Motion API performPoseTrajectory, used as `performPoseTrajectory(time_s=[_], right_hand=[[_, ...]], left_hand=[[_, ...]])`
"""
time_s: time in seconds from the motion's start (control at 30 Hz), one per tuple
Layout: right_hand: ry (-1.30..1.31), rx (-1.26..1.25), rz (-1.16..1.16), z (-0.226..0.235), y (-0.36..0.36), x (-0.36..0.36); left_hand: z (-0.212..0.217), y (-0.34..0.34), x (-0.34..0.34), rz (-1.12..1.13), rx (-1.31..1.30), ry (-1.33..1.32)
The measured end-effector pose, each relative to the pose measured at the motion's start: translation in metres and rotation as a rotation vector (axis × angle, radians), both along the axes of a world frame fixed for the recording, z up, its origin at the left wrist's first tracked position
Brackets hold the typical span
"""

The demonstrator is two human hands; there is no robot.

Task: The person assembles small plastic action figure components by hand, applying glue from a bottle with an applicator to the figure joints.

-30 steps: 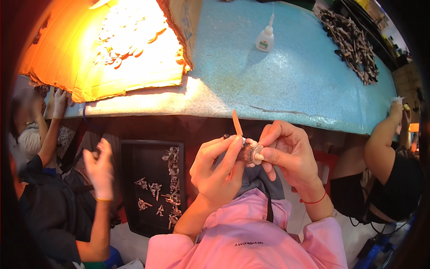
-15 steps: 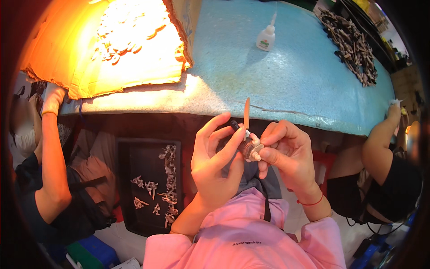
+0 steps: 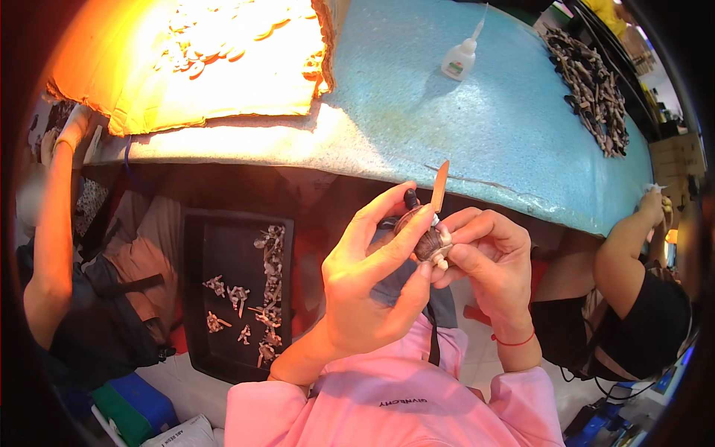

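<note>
Figurine (image 3: pixel 430 244), right in the middle of the action, up in our hands just off the near edge of the table (image 3: pixel 387 97)! Our left hand (image 3: pixel 372 279) has it clamped, fingers above and thumb beneath, around the brown body. Our right hand (image 3: pixel 491 261) pinches the pale end at its four o'clock, so both grips are together on one piece. An orange blade (image 3: pixel 441 186) stands up toward twelve, with a black knob (image 3: pixel 411 198) beside it at eleven.

How far along are we? Blade and body sit together, though whether they're fixed we can't tell. This one looks unfinished to us, since neither hand has let go.

Out at eight o'clock, a black tray (image 3: pixel 227 249) carries a few loose figures (image 3: pixel 238 296) and a crowded row (image 3: pixel 272 261) down its right side; done or waiting, we can't say. At twelve, a white bottle (image 3: pixel 458 61) stands untouched. Between one and two, a big heap of dark pieces (image 3: pixel 592 97) suggests plenty left. And at ten, pale bits (image 3: pixel 197 68) lie on glaring cardboard (image 3: pixel 134 89), too washed out to judge!
</note>
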State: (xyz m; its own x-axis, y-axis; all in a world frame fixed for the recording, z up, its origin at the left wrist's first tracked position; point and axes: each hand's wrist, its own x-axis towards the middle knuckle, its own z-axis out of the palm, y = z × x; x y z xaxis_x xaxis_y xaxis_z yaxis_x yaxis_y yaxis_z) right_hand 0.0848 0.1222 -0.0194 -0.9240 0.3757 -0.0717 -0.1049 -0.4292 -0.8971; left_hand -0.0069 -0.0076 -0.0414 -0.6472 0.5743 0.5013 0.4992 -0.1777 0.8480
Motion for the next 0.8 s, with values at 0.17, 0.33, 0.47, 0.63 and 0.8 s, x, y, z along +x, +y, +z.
performPoseTrajectory(time_s=[0.17,0.33,0.47,0.63,0.8], right_hand=[[-0.043,0.109,0.032,0.006,0.003,0.003],[-0.107,0.270,0.108,0.012,0.018,0.008],[-0.183,0.455,0.106,0.024,0.020,0.007],[-0.192,0.423,0.184,0.030,0.027,0.005],[-0.117,0.420,0.195,0.024,0.028,0.005]], left_hand=[[0.004,0.001,0.001,0.001,-0.083,0.077],[0.008,0.002,0.000,-0.031,-0.104,0.114],[0.009,0.004,0.004,-0.027,-0.134,0.153],[0.016,0.009,0.008,-0.018,-0.167,0.229],[0.015,0.012,0.008,0.008,-0.167,0.325]])
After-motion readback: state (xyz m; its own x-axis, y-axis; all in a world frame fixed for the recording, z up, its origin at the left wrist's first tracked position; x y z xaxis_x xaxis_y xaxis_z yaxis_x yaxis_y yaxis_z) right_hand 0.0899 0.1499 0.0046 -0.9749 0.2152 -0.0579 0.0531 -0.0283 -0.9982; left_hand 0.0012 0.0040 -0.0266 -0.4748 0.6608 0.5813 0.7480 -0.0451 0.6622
